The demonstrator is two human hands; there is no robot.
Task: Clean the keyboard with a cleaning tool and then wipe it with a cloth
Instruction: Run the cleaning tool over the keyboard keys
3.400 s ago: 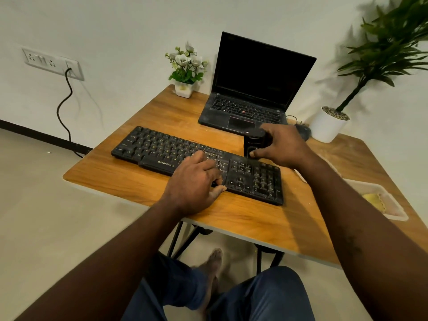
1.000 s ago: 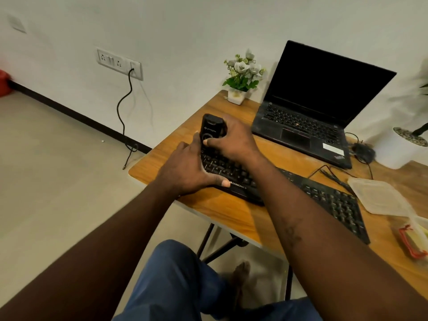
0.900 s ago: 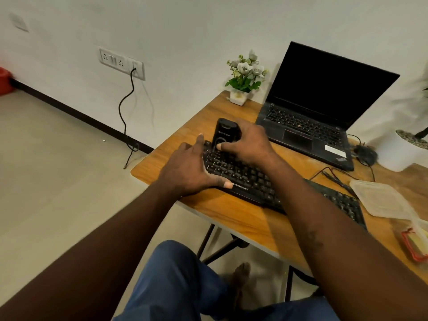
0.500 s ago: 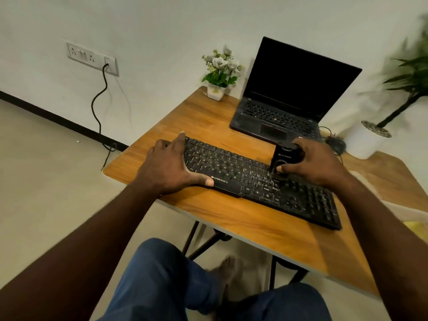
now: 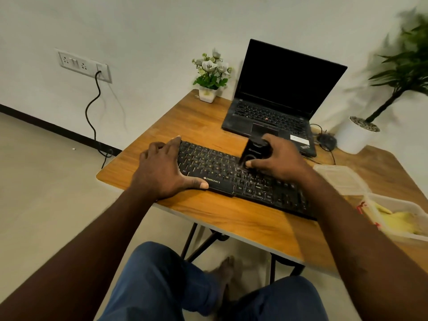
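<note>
A black keyboard (image 5: pixel 222 172) lies slantwise across the wooden table (image 5: pixel 231 218). My left hand (image 5: pixel 162 167) lies flat over the keyboard's left end, fingers straight, thumb along the front edge. My right hand (image 5: pixel 278 158) grips a small black cleaning tool (image 5: pixel 252 149) and holds it upright on the keys at the middle of the keyboard. The tool's lower end is partly hidden by my fingers. A yellow cloth (image 5: pixel 400 221) lies in a clear plastic box (image 5: pixel 379 205) at the right edge.
An open black laptop (image 5: pixel 278 93) stands behind the keyboard. A small flower pot (image 5: pixel 208 93) is at the far left corner, a white plant pot (image 5: pixel 356 135) at the far right. The box lid (image 5: pixel 338 177), a mouse (image 5: pixel 326 140) and cables lie to the right.
My right hand has slid the tool from the keyboard's left end rightward, now to its middle. My left hand has stayed on the left end. The view has swung.
</note>
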